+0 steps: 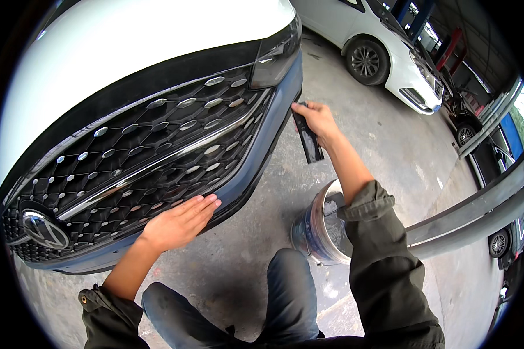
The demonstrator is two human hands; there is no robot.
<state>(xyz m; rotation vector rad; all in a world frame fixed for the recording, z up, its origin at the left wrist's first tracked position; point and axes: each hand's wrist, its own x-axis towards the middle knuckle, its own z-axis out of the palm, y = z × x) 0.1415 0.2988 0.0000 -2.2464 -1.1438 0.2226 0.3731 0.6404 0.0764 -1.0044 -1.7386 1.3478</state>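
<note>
A white car's front end fills the left side, with a black grille (151, 139) dotted with chrome studs and a blue-grey bumper (273, 119) curving beneath it. My left hand (179, 222) rests flat on the lower bumper edge, fingers stretched out and together. At the bumper's corner, under the headlight (275, 58), my right hand (317, 119) pinches the upper end of a flat black strip (310, 142). Grey smears mark its face, and it hangs down at a slant beside the bumper. Whether the strip touches the bumper, I cannot tell.
A bucket (310, 230) holding greyish liquid stands on the concrete floor below my right forearm. Metal rails (468, 203) cross the right side. Another white car (390, 55) is parked at the back right, with further vehicles along the right edge.
</note>
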